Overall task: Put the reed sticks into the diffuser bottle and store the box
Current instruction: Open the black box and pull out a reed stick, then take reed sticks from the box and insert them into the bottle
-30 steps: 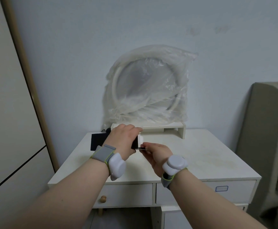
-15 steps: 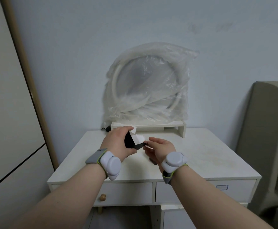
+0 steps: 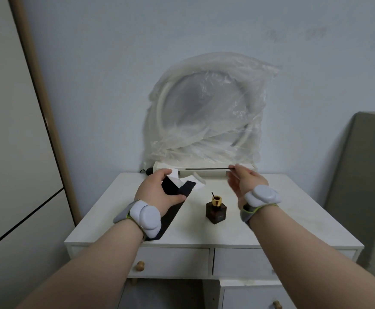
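Observation:
A small brown diffuser bottle (image 3: pixel 216 212) with a gold neck stands on the white table (image 3: pixel 260 228); one black reed stick pokes out of its neck. My left hand (image 3: pixel 159 192) grips the open end of a long black box (image 3: pixel 171 210) with white flaps, which lies slanted on the table. My right hand (image 3: pixel 245 182) pinches one end of a thin black reed stick (image 3: pixel 207 169), held level above the table, behind and above the bottle.
A white shelf riser (image 3: pixel 204 172) at the table's back carries a round mirror wrapped in clear plastic (image 3: pixel 206 112). Drawers with wooden knobs (image 3: pixel 140 266) run under the tabletop. A wardrobe stands left, a padded chair (image 3: pixel 365 186) right.
My right hand has drawn a reed stick out of the box and moved right with it. My hands have parted, so the bottle now shows. My left hand lowered the box to the table.

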